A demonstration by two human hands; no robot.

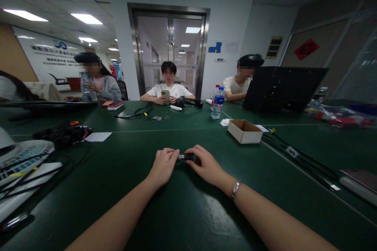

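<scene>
A small dark cylindrical object (186, 157) with a silvery left end lies between my two hands, low over the green table (188, 211). My left hand (165, 163) has its fingers closed on the silvery end. On the other side, my right hand (204, 162) pinches the black end between thumb and fingers, and a bracelet circles that wrist. The fingers hide both tips of the object, and its exact kind is too small to tell.
Right of centre sits an open cardboard box (245, 131), with bottles (218, 103) behind it. Cables (300, 157) run along the right. A fan (26, 157) and tangled black cables (63, 133) are at left. Several people sit across the table; a monitor (282, 88) stands at back right.
</scene>
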